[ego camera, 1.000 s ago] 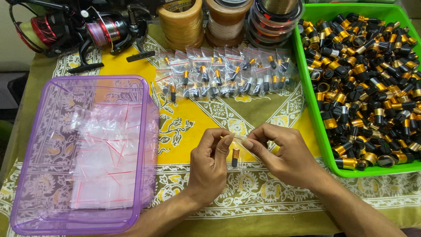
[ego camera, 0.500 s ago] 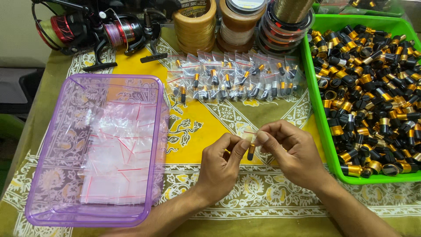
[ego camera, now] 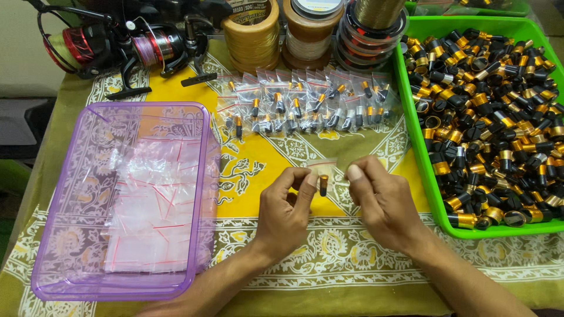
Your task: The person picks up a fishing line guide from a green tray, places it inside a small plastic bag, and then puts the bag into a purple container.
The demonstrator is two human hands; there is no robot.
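My left hand (ego camera: 286, 206) and my right hand (ego camera: 382, 199) pinch the two top corners of a small clear zip bag (ego camera: 324, 170) just above the yellow patterned cloth. A small black and gold cylindrical part (ego camera: 323, 185) hangs inside the bag between my fingers. Behind my hands lie rows of filled small bags (ego camera: 305, 103), each with one such part. A green tray (ego camera: 420, 176) on the right is heaped with black and gold parts (ego camera: 493, 117). A purple see-through tray (ego camera: 200, 194) on the left holds empty zip bags (ego camera: 150, 205).
Fishing reels (ego camera: 117, 44) lie at the back left. Spools of line (ego camera: 311, 29) stand at the back centre. The table's front edge runs just below my wrists.
The view has shifted a little. My hands have stayed on the small bag with the part in it, with the fingers working along its top edge.
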